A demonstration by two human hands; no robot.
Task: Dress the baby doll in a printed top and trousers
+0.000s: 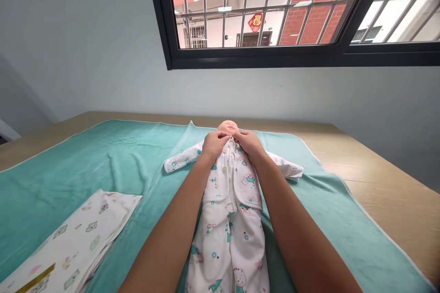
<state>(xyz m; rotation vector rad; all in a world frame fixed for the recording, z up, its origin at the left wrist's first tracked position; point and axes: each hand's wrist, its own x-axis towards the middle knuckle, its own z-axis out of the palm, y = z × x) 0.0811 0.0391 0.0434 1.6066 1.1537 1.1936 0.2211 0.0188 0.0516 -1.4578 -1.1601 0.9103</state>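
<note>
A baby doll (pixel 228 126) lies on its back, dressed in a white printed baby jacket (pixel 249 178) and matching trousers (pixel 210 242). Its sleeves spread out to both sides. At the jacket's neckline, just below the doll's chin, my left hand (pixel 215 143) pinches the left edge of the collar. My right hand (pixel 250 143) pinches the collar's other edge, close beside it. Below my hands the jacket front hangs slightly apart, with small buttons down the left edge. The fingertips partly cover the collar, so its fastening is hidden.
A turquoise blanket (pixel 137 165) lies under the doll on a wooden table (pixel 378 183). At the lower left rests a folded white printed cloth (pixel 75 238) with a gold strip. Behind the table stand a pale wall (pixel 103 55) and a barred window with a black frame (pixel 257 60).
</note>
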